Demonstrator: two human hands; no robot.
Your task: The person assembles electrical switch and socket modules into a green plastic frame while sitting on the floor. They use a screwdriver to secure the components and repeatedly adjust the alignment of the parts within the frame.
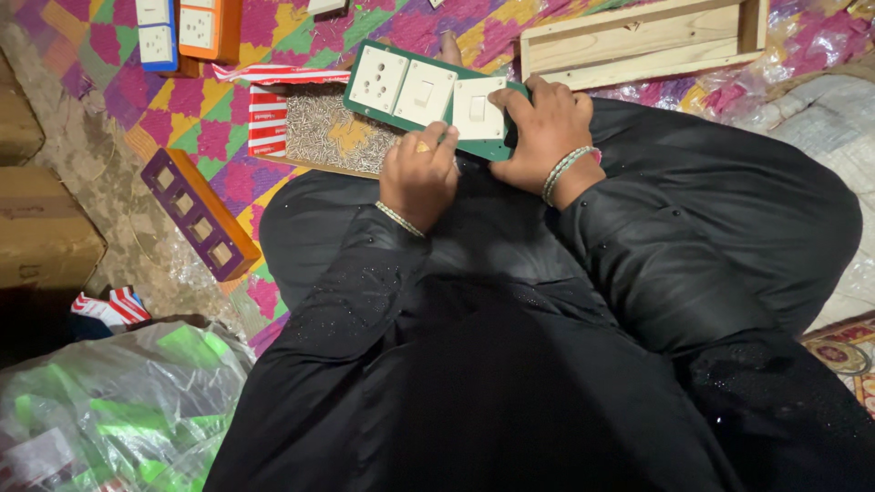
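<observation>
Green switch panel (pixel 428 96) sits across my lap, tilted, over the near edge of the screw box. It carries three white modules: a socket at the left end, a switch in the middle, another switch at the right.

My right hand (pixel 545 132) clamps the panel's right end — fingers curled over the top edge beside the right switch, thumb side underneath, closed tight on the board. Beaded bracelet on that wrist.

My left hand (pixel 419 173) is at the panel's lower edge, fingers (pixel 436 148) bunched together in a loose fist, knuckles touching the green board. Something small and yellowish shows at the fingertips; too small to say what it is. Thin bangle on the wrist.

Just under and left of the panel — an open cardboard box (pixel 273 118) with red and white striped flaps, full of small metal screws (pixel 333 132).

Surface: patchwork cloth (pixel 228 137) in pink, yellow, green and purple squares, spread on the floor. On it, well left of me, a purple and orange frame (pixel 196 214) with empty square cut-outs. Up top left, a blue panel (pixel 157 36) and an orange panel (pixel 208 29), each with white modules. Top right, a bare wooden box (pixel 638 41). Brown cartons (pixel 41 232) at far left, a clear plastic bag (pixel 118 401) with green contents at bottom left. Black sleeves and robe fill the foreground.
</observation>
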